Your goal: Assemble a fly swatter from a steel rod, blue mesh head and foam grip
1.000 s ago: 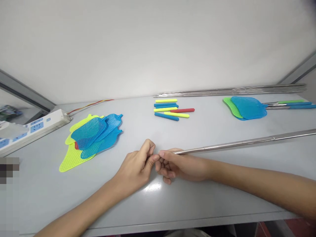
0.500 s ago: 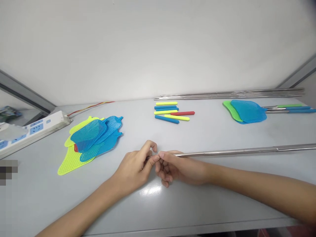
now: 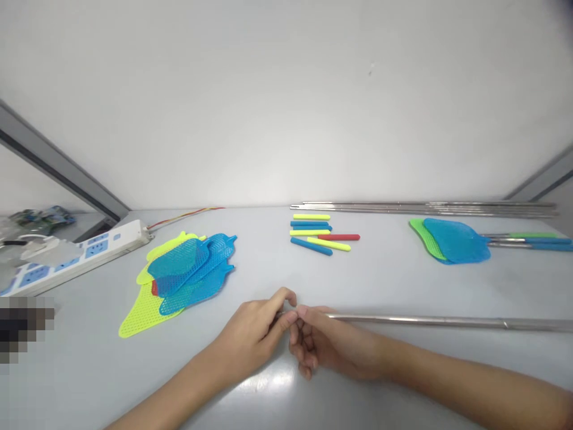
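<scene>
A long telescopic metal rod stretches from my fingers to the right edge of the view, its thicker section on the right. My right hand pinches it near its thin left end, between thumb and forefinger. Thumb and forefinger of my left hand are closed on the tip, which they mostly hide. The two thumbs nearly touch. Left of my hands lies a pile of blue and yellow-green fly swatter heads, with a bit of red showing. Beyond my hands are several blue, yellow and red handle sleeves.
Several thin metal rods lie along the back wall. At the right rest fly swatters with blue and green heads. A white power strip and a red-yellow wire are on the left. A blurred-out patch covers the left edge.
The view has tilted upward, so everything sits lower in the picture. Both hands keep their pinch on the rod, whose right part now appears lower, sloping slightly down.
</scene>
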A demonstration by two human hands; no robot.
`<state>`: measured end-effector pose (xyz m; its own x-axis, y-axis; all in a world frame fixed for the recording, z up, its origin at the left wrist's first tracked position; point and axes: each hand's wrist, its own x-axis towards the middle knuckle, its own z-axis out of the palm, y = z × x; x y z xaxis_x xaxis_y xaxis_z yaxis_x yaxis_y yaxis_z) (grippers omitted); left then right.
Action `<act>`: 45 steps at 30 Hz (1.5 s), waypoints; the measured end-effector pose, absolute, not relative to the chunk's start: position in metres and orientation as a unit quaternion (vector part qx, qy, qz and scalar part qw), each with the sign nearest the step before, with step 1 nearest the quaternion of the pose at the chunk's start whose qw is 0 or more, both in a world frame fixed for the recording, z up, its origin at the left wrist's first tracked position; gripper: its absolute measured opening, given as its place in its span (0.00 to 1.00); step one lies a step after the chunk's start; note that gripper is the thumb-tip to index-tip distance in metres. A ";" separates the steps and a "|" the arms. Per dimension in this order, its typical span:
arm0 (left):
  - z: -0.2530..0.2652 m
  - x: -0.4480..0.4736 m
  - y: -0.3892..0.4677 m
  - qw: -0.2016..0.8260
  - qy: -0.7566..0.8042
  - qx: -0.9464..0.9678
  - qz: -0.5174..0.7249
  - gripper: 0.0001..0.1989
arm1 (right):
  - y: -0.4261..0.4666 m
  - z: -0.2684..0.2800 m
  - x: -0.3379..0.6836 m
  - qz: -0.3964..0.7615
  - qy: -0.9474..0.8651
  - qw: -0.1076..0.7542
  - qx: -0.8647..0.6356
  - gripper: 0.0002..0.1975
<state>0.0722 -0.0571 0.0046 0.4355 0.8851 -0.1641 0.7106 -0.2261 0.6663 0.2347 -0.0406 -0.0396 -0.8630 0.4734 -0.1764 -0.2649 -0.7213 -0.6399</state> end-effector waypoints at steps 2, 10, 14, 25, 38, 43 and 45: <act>0.004 0.071 -0.056 0.338 0.504 0.785 0.128 0.10 | -0.041 -0.041 0.233 0.914 -0.306 0.205 -0.170 0.23; -0.004 0.062 -0.054 0.207 0.506 0.834 0.083 0.14 | -0.046 -0.033 0.233 0.891 -0.306 0.255 -0.217 0.21; 0.001 0.055 -0.053 0.175 0.497 0.845 0.091 0.13 | -0.048 -0.029 0.233 0.844 -0.350 0.295 -0.281 0.23; 0.004 0.049 -0.051 0.151 0.486 0.858 0.065 0.09 | -0.032 -0.028 0.243 0.749 -0.486 0.295 -0.341 0.24; -0.004 0.057 -0.064 0.148 0.435 0.888 0.006 0.11 | -0.032 -0.033 0.251 0.780 -0.499 0.264 -0.270 0.22; -0.002 0.063 -0.070 0.205 0.446 0.872 -0.001 0.11 | -0.035 -0.037 0.251 0.787 -0.491 0.265 -0.262 0.22; -0.001 0.065 -0.071 0.220 0.445 0.868 0.007 0.11 | -0.036 -0.037 0.251 0.778 -0.507 0.258 -0.267 0.22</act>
<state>0.0648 -0.0705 -0.0012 0.6035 0.7760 -0.1831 0.7698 -0.5072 0.3876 0.2515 -0.0359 -0.0366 -0.7247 0.6716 -0.1542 -0.1305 -0.3535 -0.9263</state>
